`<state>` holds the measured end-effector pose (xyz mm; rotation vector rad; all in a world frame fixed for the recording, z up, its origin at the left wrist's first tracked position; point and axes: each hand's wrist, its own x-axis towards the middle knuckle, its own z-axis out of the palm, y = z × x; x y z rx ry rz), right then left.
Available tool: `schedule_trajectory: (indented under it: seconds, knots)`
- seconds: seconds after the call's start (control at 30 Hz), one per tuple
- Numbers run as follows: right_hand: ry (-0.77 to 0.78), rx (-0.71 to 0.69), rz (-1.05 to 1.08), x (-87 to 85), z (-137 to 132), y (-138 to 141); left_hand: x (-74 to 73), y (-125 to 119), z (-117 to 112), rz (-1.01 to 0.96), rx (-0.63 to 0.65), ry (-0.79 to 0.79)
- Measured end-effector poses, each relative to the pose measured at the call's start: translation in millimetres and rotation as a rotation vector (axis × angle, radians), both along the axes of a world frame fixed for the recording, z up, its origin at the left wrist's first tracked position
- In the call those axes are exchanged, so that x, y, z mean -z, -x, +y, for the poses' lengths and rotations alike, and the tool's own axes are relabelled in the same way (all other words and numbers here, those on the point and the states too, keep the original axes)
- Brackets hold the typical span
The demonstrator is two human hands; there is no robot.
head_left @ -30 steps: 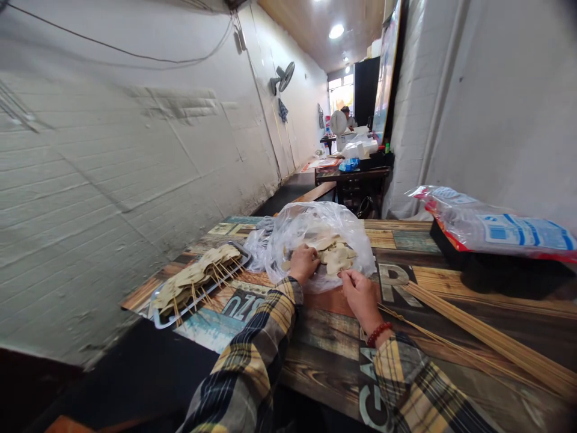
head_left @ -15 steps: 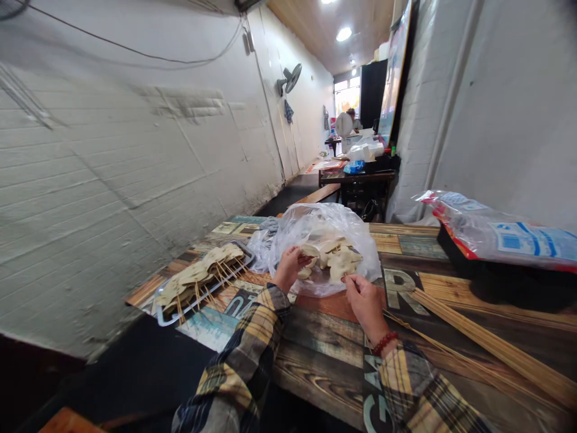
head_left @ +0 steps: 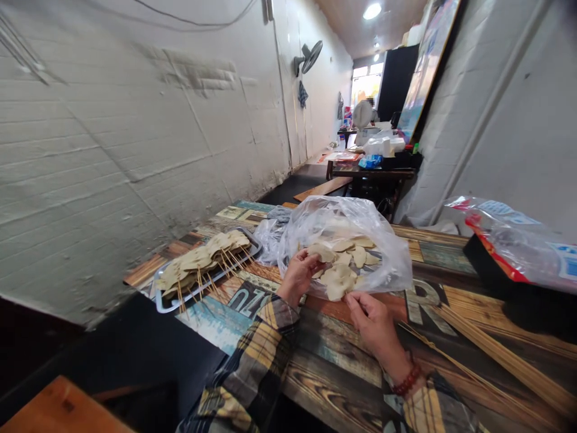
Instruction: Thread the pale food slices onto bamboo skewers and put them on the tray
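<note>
My left hand (head_left: 300,273) pinches a pale, flat, floppy food slice (head_left: 321,252) between thumb and fingers, over a clear plastic bag (head_left: 391,255). Right of it, my right hand (head_left: 374,325) is closed at the bag's front edge. Its fingertips grip a thin skewer, mostly hidden, that carries a pale wavy slice (head_left: 339,281). More loose slices (head_left: 359,256) lie inside the opened bag. To the left, a metal tray (head_left: 166,305) holds a pile of skewered slices (head_left: 202,261), their stick ends pointing toward me.
Bare bamboo skewers (head_left: 500,355) lie on the patterned wooden table (head_left: 333,373) at right. Behind them stands a black container (head_left: 500,264) with plastic packaging (head_left: 518,240). A crumpled plastic bag (head_left: 269,239) sits beside the tray. Farther back are a cluttered table (head_left: 374,173) and a person.
The camera view has shifted, so the scene sits differently in the frame. Both hands stay at the bag, each keeping its grip. The bag's opening shows more of the loose slices.
</note>
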<state>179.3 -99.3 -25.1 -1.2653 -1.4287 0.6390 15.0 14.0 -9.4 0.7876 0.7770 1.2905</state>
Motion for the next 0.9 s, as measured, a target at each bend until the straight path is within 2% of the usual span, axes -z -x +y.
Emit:
schedule_trajectory:
  seconds: [0.17,0.33,0.63,0.9]
  knots:
    - [0.144,-0.093,-0.06,2.8,-5,5,-0.5,2,-4,-0.04,-0.048,0.024]
    - [0.212,-0.086,-0.07,4.6,-6,5,-1.1,1,-5,-0.021,-0.065,0.047]
    - [0.188,-0.043,-0.12,1.5,-6,5,-8.8,-6,-12,-0.037,-0.041,0.041]
    - [0.173,-0.039,-0.139,7.1,-5,3,-7.7,-7,-13,-0.035,-0.053,0.022]
